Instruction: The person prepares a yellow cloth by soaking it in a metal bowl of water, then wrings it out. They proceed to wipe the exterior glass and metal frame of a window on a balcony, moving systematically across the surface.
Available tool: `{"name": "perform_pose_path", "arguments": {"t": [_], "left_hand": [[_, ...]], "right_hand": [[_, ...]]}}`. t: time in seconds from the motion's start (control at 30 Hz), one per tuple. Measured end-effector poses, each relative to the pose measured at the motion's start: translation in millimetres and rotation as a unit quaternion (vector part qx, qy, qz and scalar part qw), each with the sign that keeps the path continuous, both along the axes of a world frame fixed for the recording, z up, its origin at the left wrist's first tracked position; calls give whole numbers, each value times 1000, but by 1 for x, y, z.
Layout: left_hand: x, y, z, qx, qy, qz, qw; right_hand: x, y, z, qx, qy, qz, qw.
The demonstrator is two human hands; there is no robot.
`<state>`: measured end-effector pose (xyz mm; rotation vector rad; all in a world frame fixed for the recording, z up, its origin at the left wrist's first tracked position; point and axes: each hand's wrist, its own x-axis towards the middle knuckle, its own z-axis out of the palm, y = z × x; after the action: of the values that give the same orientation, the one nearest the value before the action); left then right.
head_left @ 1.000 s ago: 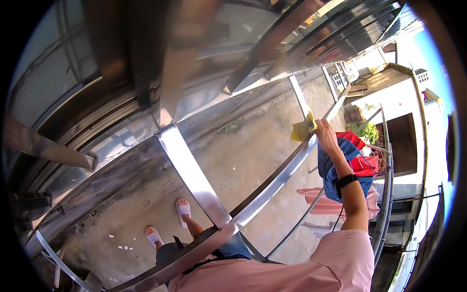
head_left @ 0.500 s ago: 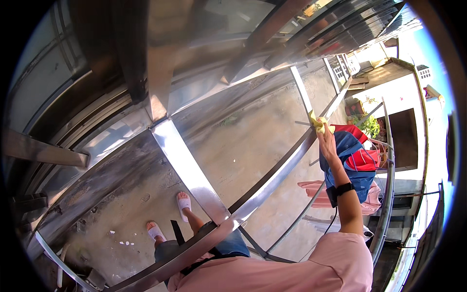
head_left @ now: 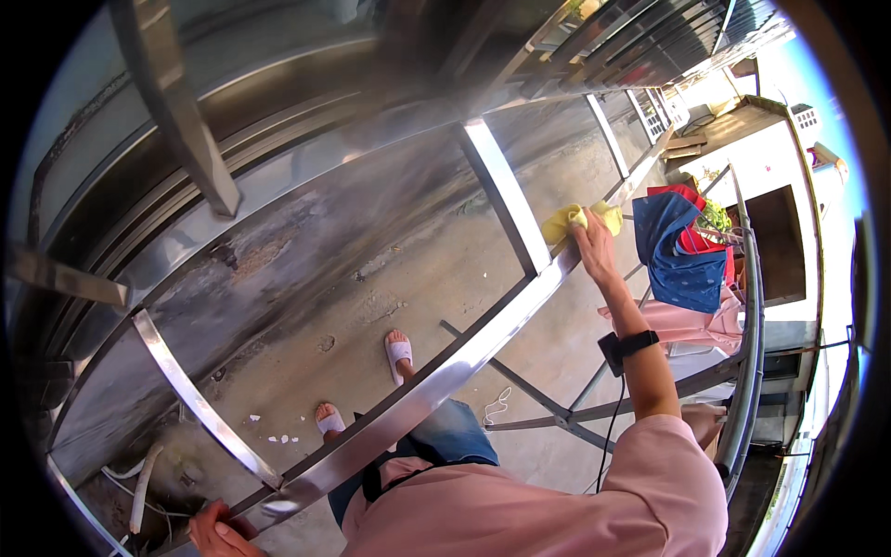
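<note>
- On the far right part of the metal rail (head_left: 436, 385): yellow cloth (head_left: 560, 224), draped across the bar just beyond the joint with a crossbar (head_left: 506, 195).
- Right hand (head_left: 596, 243): fingers bent and closed on the cloth, pressing it to the rail; fingertips partly lost in the folds. Arm well stretched out.
- Left hand (head_left: 221, 533): at the near left end of the rail, fingers curled against the metal. Partly cut off by the view; cannot tell whether it grips or only rests. No cloth visible in it.
- Progress (judged): work along the rail appears under way, cloth in contact. Metal looks bright on the near side of the cloth; no mark parts a finished stretch from an unfinished one, so the amounts done and left cannot be told. The rail runs on past the cloth.
- Orientation: cloth is crumpled, with no clear front; its longer spread goes left to right, across the rail. The rail's own long axis runs from near left to far right.
- Surroundings: blue and pink clothes (head_left: 682, 255) hang right of the right hand; concrete floor (head_left: 418, 265) lies below.
</note>
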<state>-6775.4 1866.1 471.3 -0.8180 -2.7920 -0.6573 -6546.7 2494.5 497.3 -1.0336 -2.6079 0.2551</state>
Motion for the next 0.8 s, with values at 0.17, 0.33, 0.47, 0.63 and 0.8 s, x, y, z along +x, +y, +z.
{"name": "perform_pose_path", "arguments": {"t": [0.17,0.33,0.47,0.63,0.8], "left_hand": [[-3,18,20,-32,-13,-68,997],[-2,20,20,-19,47,-72,996],[2,15,16,-26,59,-48,997],[-1,21,13,2,89,-42,995],[9,8,38,246,55,-81,964]], "right_hand": [[-26,-103,-17,21,137,-97,986],[-46,-198,-8,-40,154,-8,987],[-74,-320,-1,-49,93,179,978],[-90,-379,-13,-14,108,271,957],[-113,-425,-13,28,89,410,907]]}}
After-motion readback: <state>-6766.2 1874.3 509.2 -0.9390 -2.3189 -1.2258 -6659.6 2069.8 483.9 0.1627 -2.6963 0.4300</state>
